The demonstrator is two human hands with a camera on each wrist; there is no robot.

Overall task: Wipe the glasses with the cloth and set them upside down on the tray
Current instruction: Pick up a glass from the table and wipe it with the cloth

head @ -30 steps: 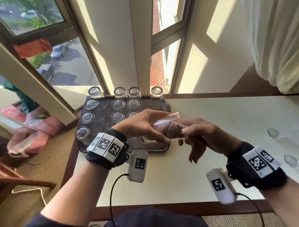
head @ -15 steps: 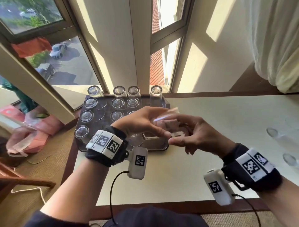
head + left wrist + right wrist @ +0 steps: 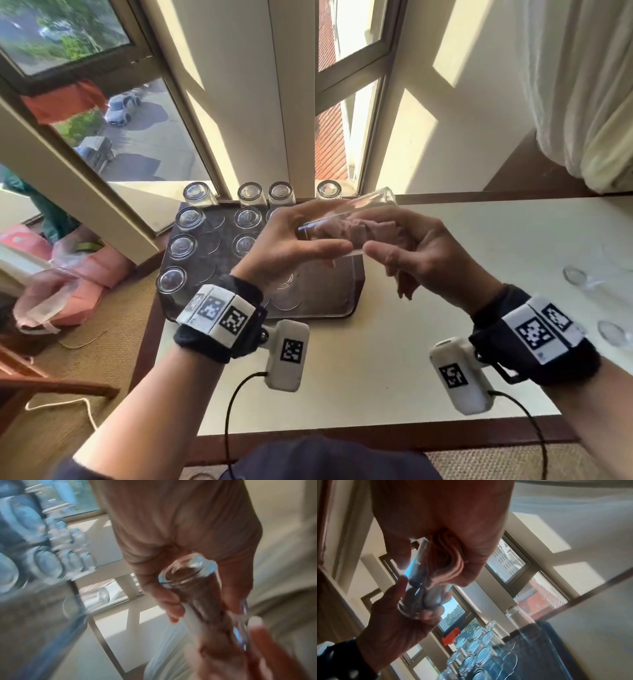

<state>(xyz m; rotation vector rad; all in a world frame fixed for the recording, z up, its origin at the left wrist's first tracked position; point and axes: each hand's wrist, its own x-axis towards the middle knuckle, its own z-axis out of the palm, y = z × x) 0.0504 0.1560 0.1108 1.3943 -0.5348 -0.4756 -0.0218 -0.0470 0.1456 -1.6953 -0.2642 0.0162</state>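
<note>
While your left hand [image 3: 287, 245] grips the slick, breakable glass [image 3: 346, 222] round its wall and your right hand [image 3: 421, 253] pinches the soft cloth [image 3: 356, 233] inside it, keep hold mid-wall, not by the thin rim.

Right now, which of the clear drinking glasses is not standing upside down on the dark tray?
The clear glass held sideways in the left hand, pink cloth stuffed inside by the right hand. The other glasses stand bottoms-up on the dark tray.

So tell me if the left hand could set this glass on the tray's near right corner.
Probably yes: the left hand grips the glass above the tray, whose near right corner looks bare, once the cloth comes out.
</note>
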